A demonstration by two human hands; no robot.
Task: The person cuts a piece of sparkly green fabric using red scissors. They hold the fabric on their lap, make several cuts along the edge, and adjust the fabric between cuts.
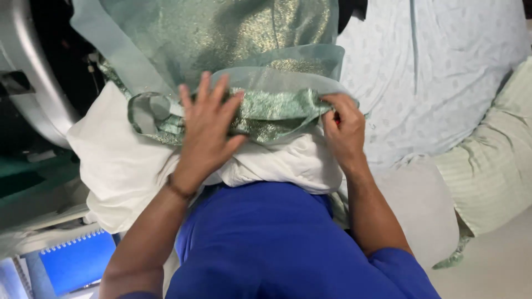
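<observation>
Green shimmery fabric drapes down from above, folded edge bunched over white cloth on your lap, likely so fold stays put. Pale patterned bedsheet to right, striped pillow beside it. Blue spiral notebook lower left. Your left hand lies flat, fingers spread wide, pressing folded green band down. Your right hand curled closed, pinching band's right end taut.

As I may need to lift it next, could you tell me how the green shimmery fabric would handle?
The green shimmery fabric would probably flop, since it bunches under the left hand. Its glossy sheen suggests it may slip. It looks thin, so likely light.
</observation>
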